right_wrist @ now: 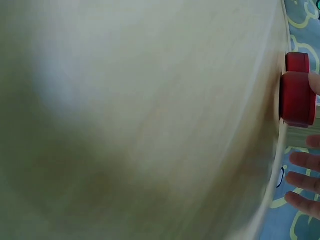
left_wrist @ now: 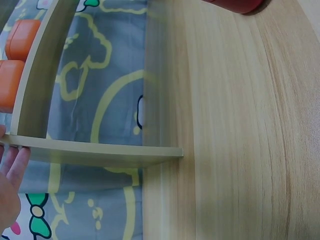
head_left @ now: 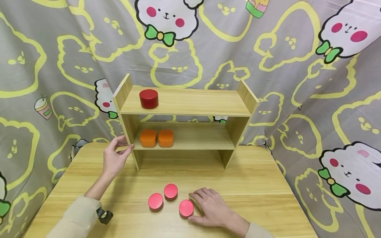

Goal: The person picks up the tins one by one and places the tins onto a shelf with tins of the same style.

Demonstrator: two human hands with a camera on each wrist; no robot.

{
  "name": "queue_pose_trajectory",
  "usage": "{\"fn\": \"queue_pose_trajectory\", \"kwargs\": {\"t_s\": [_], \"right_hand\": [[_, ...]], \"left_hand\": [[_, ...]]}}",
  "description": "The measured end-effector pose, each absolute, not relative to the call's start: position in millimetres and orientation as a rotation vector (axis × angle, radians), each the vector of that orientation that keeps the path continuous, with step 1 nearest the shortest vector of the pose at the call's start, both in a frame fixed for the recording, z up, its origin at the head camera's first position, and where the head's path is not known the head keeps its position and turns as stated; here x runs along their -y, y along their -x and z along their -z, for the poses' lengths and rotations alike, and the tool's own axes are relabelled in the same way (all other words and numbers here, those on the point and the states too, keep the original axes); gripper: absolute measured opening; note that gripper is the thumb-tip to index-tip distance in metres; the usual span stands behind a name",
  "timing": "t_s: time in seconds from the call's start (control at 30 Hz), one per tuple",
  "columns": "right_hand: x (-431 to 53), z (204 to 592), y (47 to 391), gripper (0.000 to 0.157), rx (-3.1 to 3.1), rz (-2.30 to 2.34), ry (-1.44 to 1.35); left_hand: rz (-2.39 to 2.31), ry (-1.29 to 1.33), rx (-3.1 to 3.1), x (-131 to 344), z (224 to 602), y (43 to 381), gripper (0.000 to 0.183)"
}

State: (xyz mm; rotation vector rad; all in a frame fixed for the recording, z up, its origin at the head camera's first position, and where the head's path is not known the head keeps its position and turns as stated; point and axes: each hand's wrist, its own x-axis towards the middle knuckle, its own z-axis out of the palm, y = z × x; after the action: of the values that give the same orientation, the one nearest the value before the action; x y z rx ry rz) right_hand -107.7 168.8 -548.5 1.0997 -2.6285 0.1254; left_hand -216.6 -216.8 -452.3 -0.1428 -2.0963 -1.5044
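A small two-tier wooden shelf (head_left: 190, 145) stands on the table. My left hand (head_left: 116, 157) holds its left side panel, thumb at the front edge and fingers (left_wrist: 17, 167) along the outer face. Several red round containers are in view. One red container (head_left: 186, 208) sits beside my right hand (head_left: 212, 208), whose thumb lies close against it and whose fingers are spread apart. Two more, a left red container (head_left: 155, 202) and a rear red container (head_left: 171, 191), stand just left of it. Whether the right thumb presses the near one cannot be told.
A darker red round container (head_left: 149, 99) stands on the top tier at left. Two orange square containers, a left one (head_left: 148, 138) and a right one (head_left: 165, 138), sit side by side on the middle tier. A patterned curtain (head_left: 184, 66) hangs behind the table (head_left: 253, 185).
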Motion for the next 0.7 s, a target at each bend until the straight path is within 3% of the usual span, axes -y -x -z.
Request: {"fn": "queue_pose_trajectory", "kwargs": {"t_s": [0.7], "right_hand": [[-158.8, 551.4, 111.4, 0.058, 2.621, -0.166, -1.158]], "left_hand": [[1.494, 0.150, 2.109, 217.3, 451.0, 215.9, 0.042]]}}
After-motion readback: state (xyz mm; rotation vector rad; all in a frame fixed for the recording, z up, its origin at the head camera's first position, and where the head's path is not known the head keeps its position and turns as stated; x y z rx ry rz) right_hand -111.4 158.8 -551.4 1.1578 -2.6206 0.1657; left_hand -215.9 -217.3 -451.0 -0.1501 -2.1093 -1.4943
